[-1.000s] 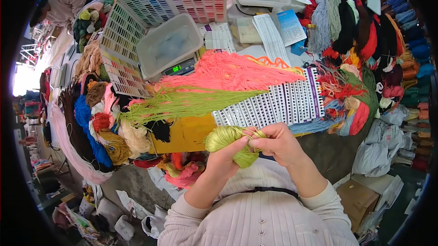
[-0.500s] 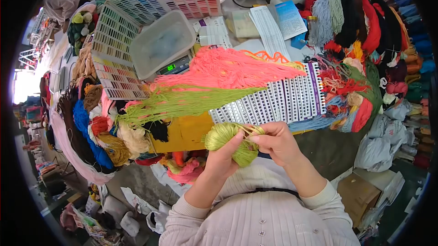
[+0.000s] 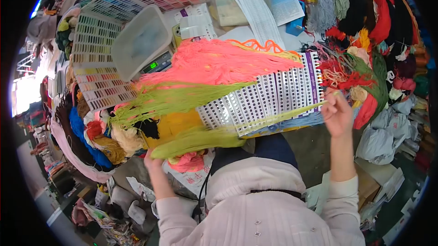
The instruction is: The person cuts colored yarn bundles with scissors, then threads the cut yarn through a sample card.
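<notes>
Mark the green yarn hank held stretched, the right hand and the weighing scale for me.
green yarn hank [image 3: 200,137]: head view, thick blurred part
right hand [image 3: 337,116]: head view, middle of the hand
weighing scale [image 3: 157,65]: head view, lit display

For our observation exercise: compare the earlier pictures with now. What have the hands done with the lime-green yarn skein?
The left hand moved down-left and the right hand up-right, stretching the lime-green yarn skein from a bunched loop into a long band; both keep their grip on it. The pink yarn bundle and white punched card lie as before.
</notes>
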`<control>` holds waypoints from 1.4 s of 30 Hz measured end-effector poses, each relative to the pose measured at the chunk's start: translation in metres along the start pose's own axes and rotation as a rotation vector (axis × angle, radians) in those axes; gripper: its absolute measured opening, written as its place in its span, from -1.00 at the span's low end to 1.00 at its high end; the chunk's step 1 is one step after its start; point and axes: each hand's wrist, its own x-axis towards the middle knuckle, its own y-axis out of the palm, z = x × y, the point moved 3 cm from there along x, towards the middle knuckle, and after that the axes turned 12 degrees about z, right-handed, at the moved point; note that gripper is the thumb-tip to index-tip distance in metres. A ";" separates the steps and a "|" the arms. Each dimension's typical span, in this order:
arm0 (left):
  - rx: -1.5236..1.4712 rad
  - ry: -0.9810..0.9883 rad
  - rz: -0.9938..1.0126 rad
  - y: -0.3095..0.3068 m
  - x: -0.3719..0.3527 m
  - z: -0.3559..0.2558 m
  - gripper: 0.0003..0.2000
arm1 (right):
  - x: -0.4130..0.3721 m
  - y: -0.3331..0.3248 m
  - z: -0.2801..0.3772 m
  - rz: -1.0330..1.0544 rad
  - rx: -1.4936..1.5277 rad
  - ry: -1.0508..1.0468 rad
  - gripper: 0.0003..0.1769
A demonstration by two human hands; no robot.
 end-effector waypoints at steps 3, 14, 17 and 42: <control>0.183 0.278 -0.427 0.003 -0.046 -0.034 -0.67 | -0.024 -0.141 0.134 -0.112 -0.110 -0.171 -0.88; 0.426 -0.538 0.331 0.188 0.021 0.271 -0.85 | 0.099 -0.144 -0.067 -0.204 -1.208 0.256 -0.92; 0.762 -0.511 0.459 0.229 0.029 0.340 -0.86 | 0.120 -0.154 -0.118 -0.114 -1.493 -0.002 -0.93; 0.675 -0.521 0.451 0.258 0.030 0.374 -0.88 | 0.113 -0.153 -0.121 0.159 -1.616 0.016 -0.69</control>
